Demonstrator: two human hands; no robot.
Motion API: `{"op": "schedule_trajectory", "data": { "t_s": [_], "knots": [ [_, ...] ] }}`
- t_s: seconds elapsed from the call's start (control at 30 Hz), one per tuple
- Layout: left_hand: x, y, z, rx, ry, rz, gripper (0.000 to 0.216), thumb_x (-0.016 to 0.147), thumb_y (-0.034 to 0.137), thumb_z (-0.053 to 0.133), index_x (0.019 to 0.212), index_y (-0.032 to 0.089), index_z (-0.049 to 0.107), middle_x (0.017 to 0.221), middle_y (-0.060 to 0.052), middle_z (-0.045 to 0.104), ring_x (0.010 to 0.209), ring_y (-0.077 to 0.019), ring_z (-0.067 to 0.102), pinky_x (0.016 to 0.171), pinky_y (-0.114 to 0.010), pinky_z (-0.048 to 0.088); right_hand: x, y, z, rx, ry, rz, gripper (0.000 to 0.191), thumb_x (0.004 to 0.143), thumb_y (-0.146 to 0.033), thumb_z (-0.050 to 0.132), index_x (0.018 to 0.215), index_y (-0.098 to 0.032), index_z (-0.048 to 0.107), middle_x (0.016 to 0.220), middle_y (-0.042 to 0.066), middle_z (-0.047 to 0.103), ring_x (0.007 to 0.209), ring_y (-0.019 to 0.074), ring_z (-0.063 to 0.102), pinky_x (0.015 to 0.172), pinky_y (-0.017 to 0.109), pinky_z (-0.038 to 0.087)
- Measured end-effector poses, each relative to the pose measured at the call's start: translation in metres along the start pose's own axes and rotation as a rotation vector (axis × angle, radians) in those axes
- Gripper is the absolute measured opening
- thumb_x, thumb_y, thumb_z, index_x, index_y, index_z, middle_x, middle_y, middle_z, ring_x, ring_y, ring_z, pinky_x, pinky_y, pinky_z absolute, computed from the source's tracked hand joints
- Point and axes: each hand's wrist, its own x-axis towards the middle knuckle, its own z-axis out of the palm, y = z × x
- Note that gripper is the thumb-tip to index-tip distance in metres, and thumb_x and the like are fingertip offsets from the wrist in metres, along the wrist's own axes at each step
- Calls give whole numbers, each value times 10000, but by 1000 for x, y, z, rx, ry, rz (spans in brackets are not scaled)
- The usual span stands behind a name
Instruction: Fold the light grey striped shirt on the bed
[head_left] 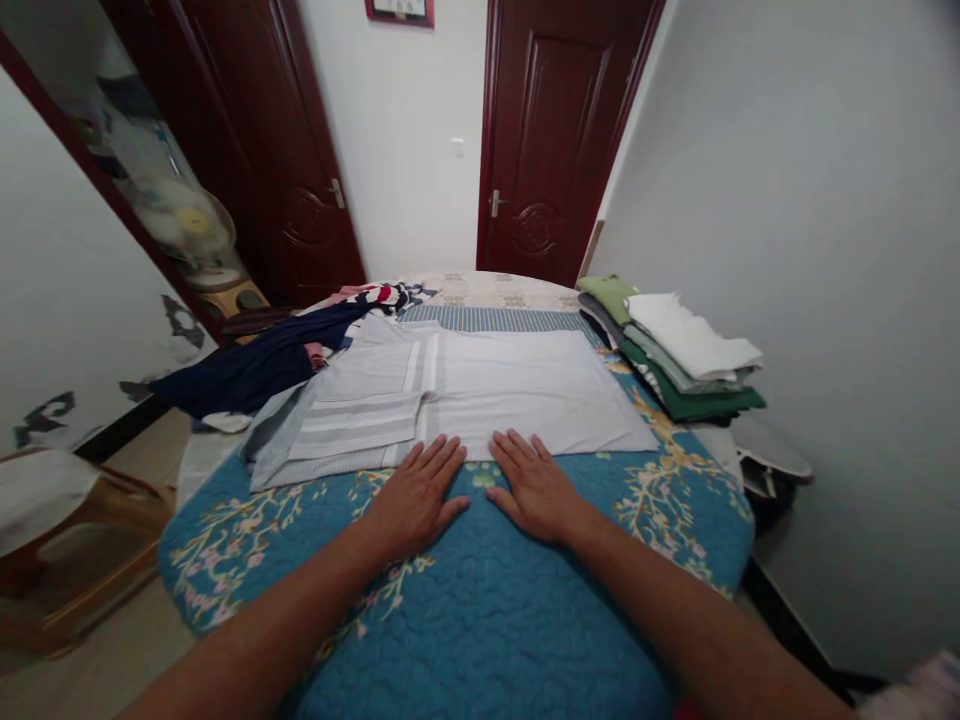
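Both forearms reach over a blue floral quilt [480, 620] covering the bed. Left hand [415, 497] and right hand [534, 485] lie flat, fingers [439, 455] released, tips touching the near edge of a grey striped garment [480, 390]. Folded clothes [679, 355] sit right; two dark doors [559, 130] stand behind.

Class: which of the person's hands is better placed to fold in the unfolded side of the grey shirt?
Probably right. The right hand rests at the hem nearer the shirt's flat side; the left hand lies by the already folded sleeve.
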Motion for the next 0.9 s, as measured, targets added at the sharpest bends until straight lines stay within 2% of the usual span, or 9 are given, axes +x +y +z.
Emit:
{"op": "schedule_trajectory", "data": {
  "t_s": [0.17, 0.37, 0.53, 0.63, 0.73, 0.8, 0.9],
  "knots": [
    [-29, -16, -1, 54, 51, -11, 786, 1076, 618, 482, 1744, 225, 352, 1756, -143, 408, 1622, -326, 409, 1330, -565, 340, -25, 33, -11, -50, -6, 137, 828, 1102, -680, 368, 1754, -171, 322, 1817, 126, 236, 1700, 320, 183, 1377, 589, 122],
    [-51, -33, -5, 94, 89, -99, 810, 1044, 625, 505, 1727, 206, 383, 1756, -157, 406, 1617, -350, 411, 1321, -575, 362, -58, 96, -17, -157, 45, 394, 849, 1105, -661, 332, 1755, -117, 288, 1813, 181, 239, 1695, 339, 195, 1366, 610, 126],
    [-63, -52, -5, 91, 74, -169, 796, 1028, 626, 460, 1702, 205, 419, 1712, -174, 481, 1591, -370, 452, 1306, -606, 374, -85, 150, -25, -225, 88, 593, 842, 1103, -668, 295, 1742, -120, 302, 1809, 184, 262, 1683, 348, 226, 1356, 618, 137],
    [-67, -59, -6, 95, 81, -215, 816, 1010, 637, 451, 1665, 152, 451, 1660, -221, 533, 1558, -407, 485, 1293, -621, 382, -94, 171, -30, -238, 128, 692, 829, 1097, -645, 310, 1715, -93, 338, 1787, 221, 304, 1665, 374, 254, 1338, 630, 175],
    [-65, -61, -12, 88, 89, -240, 789, 1003, 611, 454, 1595, 94, 512, 1607, -263, 566, 1517, -432, 516, 1284, -609, 397, -97, 184, -34, -227, 218, 776, 782, 1087, -588, 348, 1646, -46, 420, 1734, 266, 386, 1618, 405, 324, 1302, 631, 243],
    [-61, -60, -18, 55, 97, -259, 723, 994, 578, 471, 1563, 139, 548, 1562, -234, 611, 1474, -424, 555, 1266, -598, 426, -99, 189, -37, -192, 310, 800, 688, 1059, -523, 415, 1559, -61, 518, 1638, 261, 515, 1529, 390, 445, 1266, 563, 330],
    [-56, -62, -25, 11, 136, -267, 594, 971, 529, 496, 1478, 243, 615, 1457, -174, 691, 1415, -410, 600, 1248, -596, 449, -106, 194, -40, -120, 435, 839, 469, 993, -367, 459, 1338, -134, 676, 1356, 205, 706, 1286, 330, 620, 1145, 436, 457]
  ]
}}
